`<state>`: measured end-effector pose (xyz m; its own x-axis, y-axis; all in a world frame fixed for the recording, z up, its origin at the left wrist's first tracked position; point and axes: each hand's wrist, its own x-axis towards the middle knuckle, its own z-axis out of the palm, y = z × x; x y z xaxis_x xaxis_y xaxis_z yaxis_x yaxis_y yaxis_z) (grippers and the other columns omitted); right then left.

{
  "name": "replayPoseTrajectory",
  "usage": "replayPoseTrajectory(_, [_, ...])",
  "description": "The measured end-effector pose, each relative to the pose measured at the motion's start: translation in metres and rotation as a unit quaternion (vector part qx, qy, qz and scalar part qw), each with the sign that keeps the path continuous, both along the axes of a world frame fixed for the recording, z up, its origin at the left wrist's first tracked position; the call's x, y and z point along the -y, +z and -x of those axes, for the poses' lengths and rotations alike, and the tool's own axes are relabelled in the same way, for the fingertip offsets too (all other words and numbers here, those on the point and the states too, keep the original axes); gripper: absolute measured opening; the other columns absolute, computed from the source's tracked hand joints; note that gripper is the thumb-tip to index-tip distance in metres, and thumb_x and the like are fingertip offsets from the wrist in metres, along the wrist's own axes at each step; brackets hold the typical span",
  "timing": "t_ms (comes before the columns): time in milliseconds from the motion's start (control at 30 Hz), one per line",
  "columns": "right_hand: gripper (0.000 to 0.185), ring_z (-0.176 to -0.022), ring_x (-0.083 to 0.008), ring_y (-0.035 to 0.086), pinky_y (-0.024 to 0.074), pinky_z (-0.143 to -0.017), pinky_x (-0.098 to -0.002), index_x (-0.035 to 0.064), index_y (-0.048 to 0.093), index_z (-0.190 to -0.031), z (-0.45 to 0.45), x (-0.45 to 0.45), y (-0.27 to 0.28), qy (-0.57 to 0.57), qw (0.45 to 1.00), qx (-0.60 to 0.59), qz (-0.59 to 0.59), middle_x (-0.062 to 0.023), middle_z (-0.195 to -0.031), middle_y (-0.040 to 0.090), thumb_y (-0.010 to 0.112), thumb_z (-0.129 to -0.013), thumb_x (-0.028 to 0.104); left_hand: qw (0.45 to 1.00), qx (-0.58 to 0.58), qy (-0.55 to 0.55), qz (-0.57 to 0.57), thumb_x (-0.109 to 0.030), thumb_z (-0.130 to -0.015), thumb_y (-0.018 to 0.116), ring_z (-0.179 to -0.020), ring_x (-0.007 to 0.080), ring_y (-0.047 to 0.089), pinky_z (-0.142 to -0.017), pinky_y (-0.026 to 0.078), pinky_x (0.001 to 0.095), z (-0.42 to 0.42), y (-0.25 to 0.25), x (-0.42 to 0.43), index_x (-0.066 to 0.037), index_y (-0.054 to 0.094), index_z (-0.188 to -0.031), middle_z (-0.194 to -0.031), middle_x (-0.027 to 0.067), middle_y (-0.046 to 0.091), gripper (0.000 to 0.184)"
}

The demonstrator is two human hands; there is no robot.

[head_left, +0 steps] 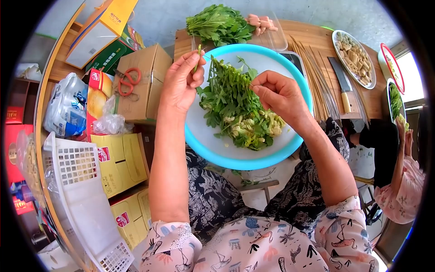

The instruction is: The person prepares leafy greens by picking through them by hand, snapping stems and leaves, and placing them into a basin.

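Note:
My left hand (183,79) is closed in a pinch on a short green stem (198,53), held above the left rim of the basin. Over the basin, my right hand (281,95) is closed with thumb and forefinger on the end of a thin skewer, mostly hidden by greens. A row of leafy greens (226,84) hangs along it, stems at the top and leaves drooping. Under them, a blue-rimmed white basin (199,138) rests over my lap. More leaves and pale yellow-green pieces (256,131) lie in it.
Behind the basin lie a bunch of greens (219,22) and pink pieces (262,23). Rightward are bamboo skewers (315,77), a knife (340,75) and a plate of pieces (355,59). Scissors (129,81) lie on a carton (147,75). Another person (403,186) sits at right.

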<state>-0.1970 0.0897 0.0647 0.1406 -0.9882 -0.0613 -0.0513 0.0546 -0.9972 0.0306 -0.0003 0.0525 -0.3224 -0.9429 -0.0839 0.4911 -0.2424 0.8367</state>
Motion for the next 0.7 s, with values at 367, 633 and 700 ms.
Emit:
replayPoseTrajectory(367, [0.009, -0.051, -0.002, 0.041, 0.0294, -0.045, -0.0198, 0.0019, 0.057, -0.087, 0.0, 0.0, -0.0015, 0.005, 1.0, -0.009, -0.001, 0.0043, -0.057, 0.048, 0.055, -0.09, 0.01, 1.0, 0.002, 0.005, 0.007, -0.014, -0.088, 0.062, -0.058, 0.0051, 0.045, -0.044, 0.031, 0.0166, -0.0014, -0.0009, -0.0002, -0.001, 0.062, -0.1, -0.084, 0.0025, 0.062, 0.017])
replayPoseTrajectory(633, [0.009, -0.051, -0.0026, 0.042, 0.031, -0.046, -0.02, 0.0019, 0.057, -0.087, -0.0011, -0.0008, -0.0011, 0.003, 1.0, -0.025, 0.002, 0.0036, -0.057, 0.048, 0.055, -0.09, 0.01, 1.0, 0.017, 0.009, 0.021, -0.013, -0.088, 0.062, -0.06, 0.005, 0.046, -0.047, 0.032, 0.017, -0.0035, -0.0014, -0.0002, -0.001, 0.063, -0.1, -0.085, 0.0025, 0.062, 0.016])
replayPoseTrajectory(700, [0.009, -0.051, -0.0027, 0.043, 0.0311, -0.046, -0.0201, 0.0015, 0.057, -0.087, -0.0007, -0.0006, -0.0033, 0.001, 1.0, -0.024, 0.011, 0.0035, -0.057, 0.048, 0.055, -0.09, 0.01, 0.999, 0.024, 0.014, 0.029, -0.012, -0.088, 0.063, -0.059, 0.0051, 0.045, -0.047, 0.032, 0.0175, -0.0036, -0.0018, 0.0003, -0.001, 0.064, -0.099, -0.085, 0.0029, 0.063, 0.016])
